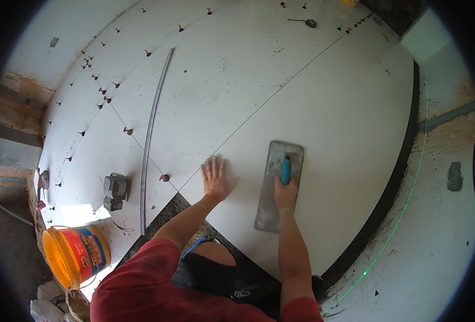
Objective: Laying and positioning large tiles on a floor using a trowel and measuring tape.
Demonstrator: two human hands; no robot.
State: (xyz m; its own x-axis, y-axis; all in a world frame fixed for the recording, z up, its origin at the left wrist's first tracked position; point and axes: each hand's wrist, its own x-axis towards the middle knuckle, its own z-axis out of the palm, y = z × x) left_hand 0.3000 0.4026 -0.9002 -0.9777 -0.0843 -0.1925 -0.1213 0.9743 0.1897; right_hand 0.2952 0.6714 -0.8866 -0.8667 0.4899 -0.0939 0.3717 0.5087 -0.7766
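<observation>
My right hand (285, 194) grips the blue handle (286, 170) of a long rectangular grey float (266, 206), which lies flat on a large pale floor tile (350, 145). To its left, my left hand (216, 180) rests palm down with fingers spread, close to the joint between this tile and the neighbouring one. Nothing is in the left hand. Just left of it, a red-and-black levelling clip (164, 177) stands in another joint near the tile corner.
A long metal ruler (147, 145) lies to the left, beside a dark box-shaped device (116, 188). The yellow bucket (60, 257) lies tipped at lower left. Several more clips line the far joints. A dark gap (403, 155) and green laser line (409, 197) follow the right wall.
</observation>
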